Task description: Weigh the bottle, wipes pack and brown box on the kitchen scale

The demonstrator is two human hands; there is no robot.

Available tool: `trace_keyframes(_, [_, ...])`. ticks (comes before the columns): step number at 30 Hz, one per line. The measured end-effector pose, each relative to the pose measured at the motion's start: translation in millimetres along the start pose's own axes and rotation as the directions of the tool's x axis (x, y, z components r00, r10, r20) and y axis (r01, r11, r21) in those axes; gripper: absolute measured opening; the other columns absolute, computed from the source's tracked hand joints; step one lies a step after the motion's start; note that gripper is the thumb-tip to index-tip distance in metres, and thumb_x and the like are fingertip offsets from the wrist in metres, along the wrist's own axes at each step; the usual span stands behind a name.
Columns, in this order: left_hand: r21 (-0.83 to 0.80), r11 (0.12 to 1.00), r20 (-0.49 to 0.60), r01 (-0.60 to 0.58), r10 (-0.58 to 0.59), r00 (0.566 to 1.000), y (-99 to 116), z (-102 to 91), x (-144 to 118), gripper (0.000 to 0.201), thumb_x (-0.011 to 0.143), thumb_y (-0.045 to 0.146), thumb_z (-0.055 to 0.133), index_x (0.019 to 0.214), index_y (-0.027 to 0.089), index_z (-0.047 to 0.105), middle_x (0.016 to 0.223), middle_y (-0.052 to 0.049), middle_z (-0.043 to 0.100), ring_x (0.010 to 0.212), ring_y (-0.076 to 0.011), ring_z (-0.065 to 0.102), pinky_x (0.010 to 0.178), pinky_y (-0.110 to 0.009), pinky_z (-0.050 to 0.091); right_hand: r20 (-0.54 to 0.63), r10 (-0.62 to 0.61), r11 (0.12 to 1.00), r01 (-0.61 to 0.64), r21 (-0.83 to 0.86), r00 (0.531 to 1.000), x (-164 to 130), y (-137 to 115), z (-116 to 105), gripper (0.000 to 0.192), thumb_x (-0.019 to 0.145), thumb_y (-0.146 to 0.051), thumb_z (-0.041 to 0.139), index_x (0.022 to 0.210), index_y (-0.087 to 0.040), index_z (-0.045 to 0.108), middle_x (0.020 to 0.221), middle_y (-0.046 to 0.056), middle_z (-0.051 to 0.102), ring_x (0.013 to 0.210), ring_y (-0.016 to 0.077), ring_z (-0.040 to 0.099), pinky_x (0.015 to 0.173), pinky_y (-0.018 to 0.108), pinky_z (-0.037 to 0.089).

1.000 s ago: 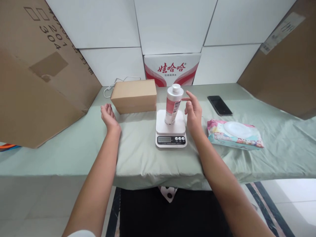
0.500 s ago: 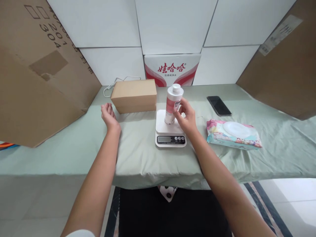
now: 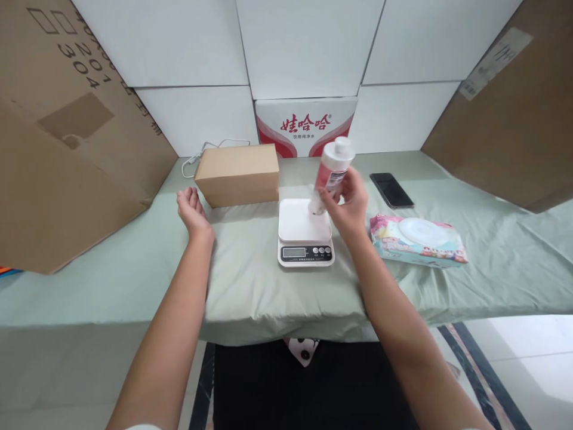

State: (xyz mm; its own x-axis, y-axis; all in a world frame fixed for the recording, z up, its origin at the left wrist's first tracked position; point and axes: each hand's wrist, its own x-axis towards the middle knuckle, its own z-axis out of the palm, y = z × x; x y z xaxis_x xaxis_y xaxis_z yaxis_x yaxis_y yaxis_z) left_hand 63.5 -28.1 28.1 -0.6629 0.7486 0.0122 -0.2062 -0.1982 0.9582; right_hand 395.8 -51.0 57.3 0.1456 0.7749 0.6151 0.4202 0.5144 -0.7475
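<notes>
— Where is the bottle right now?

— Just right of the frame's centre. The right hand [image 3: 347, 206] is wrapped around the bottle [image 3: 330, 173] — fingers closed on its lower half — and holds it tilted, white cap leaning to the upper right. Its base sits over the far right corner of the scale [image 3: 305, 232]; whether it touches the plate I cannot tell.

— And the other hand?

— The left hand [image 3: 191, 212] lies left of centre on the bench [image 3: 250, 280], fingers loosely curled, palm turned inward, gripping nothing. It rests just in front of the left end of the small cardboard box [image 3: 237, 174], near it but apart.

— What else is on the bench?

— A pack of wet wipes [image 3: 416, 239] lies right of the hand with the bottle, and a dark phone [image 3: 391, 190] lies flat behind it, toward the wall. A white cable [image 3: 201, 152] loops behind the small box. At the top centre a red-and-white carton [image 3: 306, 127] stands against the white wall, and large cardboard sheets [image 3: 67, 131] lean in at the upper left and upper right of the frame.
</notes>
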Motion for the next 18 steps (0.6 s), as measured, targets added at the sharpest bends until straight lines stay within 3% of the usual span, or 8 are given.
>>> trace_keyframes(3, [-0.017,1.000,0.003,0.003,-0.003,1.000,0,0.5,0,0.074,0.114,0.049,0.020,0.166,0.000,0.037,0.176,-0.019,0.039,0.166,-0.0207,0.034,0.138,-0.035,0.021,-0.208,-0.015,0.980,-0.027,-0.197,0.978,16,9,-27,0.067,0.086,-0.048,0.071,0.145,-0.021,0.054,0.122,0.013,0.068,0.075,0.0195,0.061,0.079,0.043,0.057])
trace_keyframes(6, [-0.028,1.000,0.010,-0.003,0.004,1.000,-2,-0.5,-1,0.074,0.113,0.050,0.022,0.166,0.000,0.037,0.176,-0.020,0.039,0.166,-0.0198,0.035,0.136,-0.032,0.023,-0.344,0.039,0.909,-0.177,-0.379,0.938,27,15,-53,0.065,0.080,-0.039,0.072,0.140,-0.019,0.057,0.123,0.015,0.070,0.087,0.0253,0.068,0.090,0.050,0.057])
trace_keyframes(9, [-0.022,1.000,0.007,-0.020,0.020,1.000,-3,-1.6,-2,0.075,0.113,0.051,0.024,0.166,0.000,0.037,0.176,-0.021,0.038,0.165,-0.0209,0.036,0.136,-0.033,0.023,-0.387,0.165,0.817,-0.345,-0.462,0.907,28,11,-73,0.054,0.076,-0.032,0.073,0.127,-0.019,0.061,0.118,0.014,0.073,0.101,0.0311,0.071,0.099,0.054,0.055])
trace_keyframes(14, [-0.021,0.999,0.013,-0.024,0.024,1.000,-4,-1.0,-1,0.074,0.113,0.050,0.025,0.166,-0.001,0.036,0.176,-0.021,0.039,0.166,-0.0222,0.035,0.137,-0.036,0.021,-0.440,0.333,0.722,-0.525,-0.450,0.834,26,0,-100,0.045,0.068,-0.026,0.081,0.107,-0.023,0.059,0.108,0.011,0.073,0.102,0.0346,0.070,0.097,0.054,0.054])
trace_keyframes(18, [0.002,0.999,0.031,-0.034,0.034,0.999,-7,-0.3,1,0.073,0.113,0.051,0.025,0.166,0.001,0.037,0.176,-0.019,0.040,0.165,-0.0204,0.036,0.137,-0.036,0.022,-0.465,0.417,0.653,-0.613,-0.444,0.781,28,1,-116,0.052,0.068,-0.019,0.084,0.111,-0.023,0.056,0.118,0.013,0.072,0.110,0.0305,0.069,0.098,0.046,0.052])
